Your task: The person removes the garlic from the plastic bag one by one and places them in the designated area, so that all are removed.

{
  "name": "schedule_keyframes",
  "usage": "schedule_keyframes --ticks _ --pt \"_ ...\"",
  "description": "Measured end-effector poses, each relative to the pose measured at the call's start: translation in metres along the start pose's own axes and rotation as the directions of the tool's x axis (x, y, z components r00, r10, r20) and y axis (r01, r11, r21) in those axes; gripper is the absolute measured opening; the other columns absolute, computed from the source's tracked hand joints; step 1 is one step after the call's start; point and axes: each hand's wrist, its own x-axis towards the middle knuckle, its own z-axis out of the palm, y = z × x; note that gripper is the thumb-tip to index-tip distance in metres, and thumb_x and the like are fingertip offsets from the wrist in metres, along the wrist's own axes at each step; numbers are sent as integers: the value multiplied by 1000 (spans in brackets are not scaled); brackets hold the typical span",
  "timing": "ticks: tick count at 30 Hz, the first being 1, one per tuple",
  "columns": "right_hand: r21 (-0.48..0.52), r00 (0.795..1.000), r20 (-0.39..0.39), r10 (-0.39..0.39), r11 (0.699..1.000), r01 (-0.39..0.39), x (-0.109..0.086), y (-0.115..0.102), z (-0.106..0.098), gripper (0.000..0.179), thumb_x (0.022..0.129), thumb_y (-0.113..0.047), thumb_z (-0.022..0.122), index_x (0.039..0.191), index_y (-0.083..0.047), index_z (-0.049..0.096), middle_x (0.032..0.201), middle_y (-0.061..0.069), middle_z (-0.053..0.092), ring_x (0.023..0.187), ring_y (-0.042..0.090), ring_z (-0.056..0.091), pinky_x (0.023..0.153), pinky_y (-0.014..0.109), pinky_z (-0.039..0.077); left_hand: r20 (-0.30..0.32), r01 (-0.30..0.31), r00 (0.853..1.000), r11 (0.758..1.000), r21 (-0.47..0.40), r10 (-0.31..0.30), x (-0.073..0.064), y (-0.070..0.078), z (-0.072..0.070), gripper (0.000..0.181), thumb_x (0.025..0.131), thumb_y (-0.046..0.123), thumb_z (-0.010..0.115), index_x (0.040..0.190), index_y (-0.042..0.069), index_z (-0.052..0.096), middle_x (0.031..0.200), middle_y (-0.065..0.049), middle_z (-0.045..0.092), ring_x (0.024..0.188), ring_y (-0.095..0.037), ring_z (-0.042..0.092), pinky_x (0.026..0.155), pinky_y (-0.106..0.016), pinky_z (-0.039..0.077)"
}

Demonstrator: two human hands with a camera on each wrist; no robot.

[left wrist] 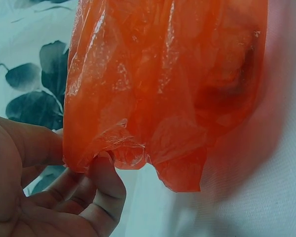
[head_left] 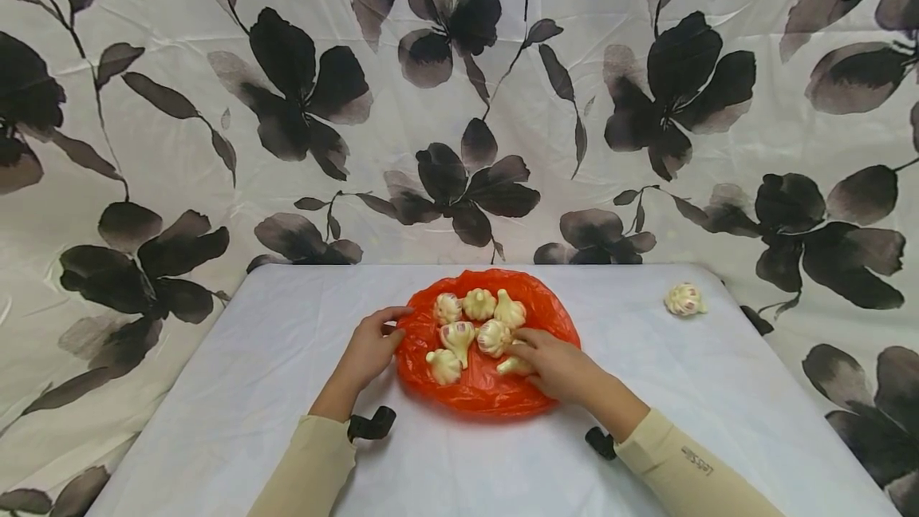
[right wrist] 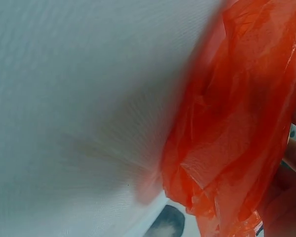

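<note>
An orange-red plastic bag (head_left: 474,401) lies spread in a round with its edge raised, and several garlic bulbs (head_left: 479,304) sit inside it. My left hand (head_left: 369,348) is at the bag's left edge; in the left wrist view its thumb and fingers pinch the thin plastic (left wrist: 138,98). Over the bag's right side, my right hand (head_left: 563,365) reaches in with fingers and thumb around a garlic bulb (head_left: 513,365), partly hidden beneath them. Another bulb (head_left: 494,337) is right beside those fingertips. The right wrist view shows mostly the bag's outer wall (right wrist: 237,123).
One more garlic bulb (head_left: 685,299) lies alone on the white-covered table (head_left: 287,357), near the back right corner. Behind the table's far edge hangs a pale cloth (head_left: 546,126) with dark flowers. Dark wrist cameras (head_left: 373,424) stick out from both wrists.
</note>
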Motion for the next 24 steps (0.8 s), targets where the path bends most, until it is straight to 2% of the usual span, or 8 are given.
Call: schedule_keyframes --ticks 16,24 --pt "7 998 -52 -18 1000 18 -3 -1 1 51 83 -22 75 131 -14 60 136 12 54 124 29 54 99 43 50 -1 7 1000 1000 -17 -7 -2 -1 2 37 96 9 53 131 21 59 131 -6 58 108 -25 58 80 -30 56" --pt "57 991 -127 -37 997 44 -2 -3 -5 51 83 -25 76 131 -16 60 135 10 55 122 28 56 99 43 50 2 -1 1000 1000 -10 1 0 -2 1 37 96 9 53 131 20 59 133 -7 57 111 -27 57 82 -31 56"
